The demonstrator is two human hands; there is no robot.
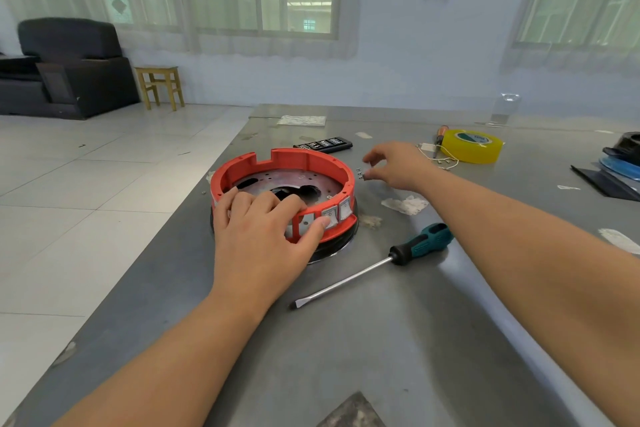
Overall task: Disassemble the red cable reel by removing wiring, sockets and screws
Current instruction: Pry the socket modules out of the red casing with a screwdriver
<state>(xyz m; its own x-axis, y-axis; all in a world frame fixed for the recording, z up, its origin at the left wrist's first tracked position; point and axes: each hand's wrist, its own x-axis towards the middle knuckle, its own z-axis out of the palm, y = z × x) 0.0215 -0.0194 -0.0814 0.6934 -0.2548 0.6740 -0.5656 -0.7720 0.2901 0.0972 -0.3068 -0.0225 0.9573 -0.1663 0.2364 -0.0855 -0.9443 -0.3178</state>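
The red cable reel housing [304,163], a round open ring with a metal plate inside, lies on the grey table [381,340]. My left hand [263,236] grips its near rim, fingers curled over the edge and thumb pressing a white rocker switch [330,217]. To the right of the reel, my right hand [398,165] hovers over several small dark screws [360,173], with a small part pinched at its fingertips. A flat screwdriver [381,265] with a black and teal handle lies on the table in front of the reel.
A yellow tape roll [472,146], a second screwdriver [440,137] and thin white wires [446,161] lie at the back right. A black bit case [323,144] sits behind the reel. Dark items [620,166] are stacked at the right edge. The table's left edge drops to tiled floor.
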